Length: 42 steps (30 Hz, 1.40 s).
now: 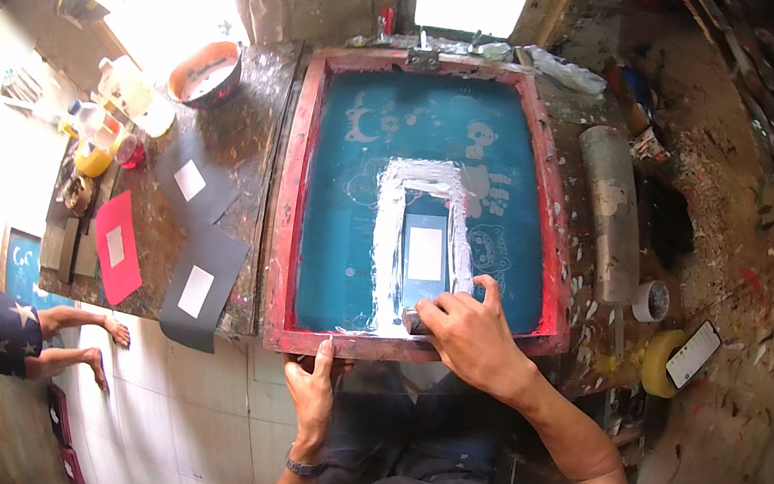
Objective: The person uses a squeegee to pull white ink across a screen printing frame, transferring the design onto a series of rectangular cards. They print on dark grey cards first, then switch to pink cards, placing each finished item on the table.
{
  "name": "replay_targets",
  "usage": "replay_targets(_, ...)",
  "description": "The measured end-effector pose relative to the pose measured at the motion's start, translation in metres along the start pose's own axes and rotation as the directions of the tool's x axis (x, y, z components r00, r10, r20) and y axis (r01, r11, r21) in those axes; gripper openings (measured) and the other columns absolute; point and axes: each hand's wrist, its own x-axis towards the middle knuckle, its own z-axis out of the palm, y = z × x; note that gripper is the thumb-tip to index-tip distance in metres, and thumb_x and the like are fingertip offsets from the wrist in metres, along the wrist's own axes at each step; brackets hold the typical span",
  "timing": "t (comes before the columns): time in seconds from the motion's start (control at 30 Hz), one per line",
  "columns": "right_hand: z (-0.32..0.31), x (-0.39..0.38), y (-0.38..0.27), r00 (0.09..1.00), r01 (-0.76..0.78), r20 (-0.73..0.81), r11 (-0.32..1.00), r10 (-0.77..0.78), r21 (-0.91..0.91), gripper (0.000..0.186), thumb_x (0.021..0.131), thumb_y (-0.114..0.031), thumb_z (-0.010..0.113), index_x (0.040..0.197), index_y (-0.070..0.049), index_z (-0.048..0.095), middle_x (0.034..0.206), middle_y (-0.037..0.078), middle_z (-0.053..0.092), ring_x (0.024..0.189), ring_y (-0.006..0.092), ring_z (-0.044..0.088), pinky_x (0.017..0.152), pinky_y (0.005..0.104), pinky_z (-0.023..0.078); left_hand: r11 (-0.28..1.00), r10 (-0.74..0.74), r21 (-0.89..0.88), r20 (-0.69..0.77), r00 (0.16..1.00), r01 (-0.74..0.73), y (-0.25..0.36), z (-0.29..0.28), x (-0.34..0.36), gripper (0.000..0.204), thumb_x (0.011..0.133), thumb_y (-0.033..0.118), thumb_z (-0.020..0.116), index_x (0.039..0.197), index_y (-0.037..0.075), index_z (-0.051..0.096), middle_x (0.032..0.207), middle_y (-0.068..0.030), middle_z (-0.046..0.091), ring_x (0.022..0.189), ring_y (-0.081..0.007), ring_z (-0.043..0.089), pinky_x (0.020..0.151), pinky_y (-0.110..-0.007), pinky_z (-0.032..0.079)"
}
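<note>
The right hand [469, 331] has its fingers clamped on a small dark block [413, 321], one digit extended apart from the others. The block sits over the near end of the teal mesh [338, 234], right of centre. The left hand [310, 394] grips the near rail of the red frame [288, 226], thumb on top; its other fingers are bent below the rail and partly hidden.

White paste [396, 188] lies on the mesh in a thick band, uneven at the edges, along the left, far and right sides of a narrow window. A white rectangle [425, 253] shows inside that window, on a dark ground. Pale figures mark the mesh beyond the band. The frame lies on a stained worktable [269, 122], a metal clamp [423, 57] at its far rail.

To the left: two dark grey sheets [213, 316] and a red sheet [120, 276], each bearing a pale rectangle; farther off, an orange-rimmed bowl [196, 57]. To the right: a long cylinder [609, 211], a white cup [651, 301], and a phone [694, 354] leaning at a yellow roll [659, 364]. At far left, another person's bare legs [70, 359] are visible.
</note>
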Motion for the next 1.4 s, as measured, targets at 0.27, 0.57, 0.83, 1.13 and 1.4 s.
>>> replay_targets(0.27, -0.088, 0.017, -0.020, 0.725, -0.093, -0.687, 0.983, -0.044, -0.160, 0.043, 0.088, -0.047, 0.080, 0.097, -0.008, 0.062, 0.084, 0.006, 0.057, 0.077, 0.0270, 0.057, 0.090, 0.0524, 0.037, 0.899, 0.432, -0.158, 0.159, 0.888, -0.409, 0.121, 0.033, -0.021, 0.071, 0.100, 0.001, 0.068, 0.154, 0.003, 0.022, 0.122, -0.0159, 0.066, 0.095, -0.0245, 0.073, 0.082, -0.034, 0.062)
replay_targets(0.57, -0.271, 0.152, 0.023, 0.742, -0.043, -0.665, 0.996, 0.082, 0.075, 0.052, 0.094, -0.050, 0.072, 0.103, 0.001, 0.075, 0.093, 0.020, 0.075, 0.085, 0.0319, 0.075, 0.078, 0.0436, 0.053, 0.176, 0.391, 0.884, 0.341, 0.855, -0.433, 0.004, 0.076, 0.041, 0.057, 0.085, 0.028, 0.085, 0.120, -0.006, 0.055, 0.163, -0.0430, 0.018, 0.154, -0.0600, 0.013, 0.123, -0.058, 0.027)
replay_targets(0.83, -0.283, 0.194, 0.129, 0.725, -0.051, -0.685, 0.997, 0.072, 0.051, 0.050, 0.093, -0.050, 0.073, 0.104, -0.001, 0.075, 0.094, 0.018, 0.075, 0.085, 0.0314, 0.073, 0.081, 0.0425, 0.053, 0.804, 0.578, 0.401, -0.347, 0.739, -0.440, 0.040, -0.097, 0.106, 0.016, 0.099, -0.002, 0.059, 0.111, 0.000, 0.069, 0.108, -0.0121, 0.071, 0.102, -0.0154, 0.068, 0.090, -0.032, 0.056)
replay_targets(1.13, -0.307, 0.154, 0.099, 0.684, -0.143, -0.722, 0.990, 0.104, 0.007, 0.048, 0.093, -0.049, 0.074, 0.104, -0.003, 0.076, 0.094, 0.016, 0.075, 0.085, 0.0308, 0.072, 0.084, 0.0413, 0.052, 0.441, 0.786, 0.880, -0.286, 0.548, -0.174, 0.121, -0.258, 0.213, 0.033, 0.095, 0.010, 0.069, 0.126, -0.001, 0.064, 0.114, -0.0243, 0.071, 0.107, -0.0396, 0.070, 0.096, -0.045, 0.054)
replay_targets(1.4, -0.177, 0.093, -0.007, 0.739, -0.023, -0.665, 0.982, -0.110, -0.188, 0.040, 0.089, -0.048, 0.078, 0.090, -0.008, 0.073, 0.081, 0.010, 0.071, 0.075, 0.0306, 0.068, 0.089, 0.0442, 0.048, 0.719, 0.694, -0.117, 0.148, 0.704, -0.685, 0.146, 0.016, 0.020, 0.064, 0.108, 0.021, 0.060, 0.158, 0.003, 0.026, 0.138, -0.0242, 0.059, 0.104, -0.0320, 0.074, 0.089, -0.044, 0.062)
